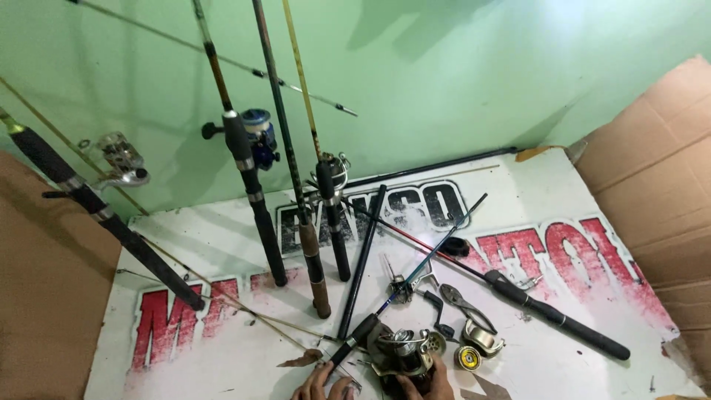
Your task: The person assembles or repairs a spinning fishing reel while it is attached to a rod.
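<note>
White printed banner sheet [563, 348] as work surface, dark fishing rods [255, 200] leaning on green wall [444, 67], dark metal spinning reel [404, 352] near bottom edge, right hand [429, 385] apparently gripping it, left hand [322, 385] just beside, fingers bent, grip unclear.

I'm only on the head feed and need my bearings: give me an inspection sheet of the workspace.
Surface: white printed board with large red and black lettering, scuffed.
Job's things: dark spinning reel at the near edge, under both hands.
Clutter: pliers, loose reel spool, black rod lying flat, brown scrap.
Grippers: left hand and right hand partly out of frame, grip unclear.
Cables: nothing seen.
Surroundings: green wall with upright rods leaning on it, cardboard at right.
</note>
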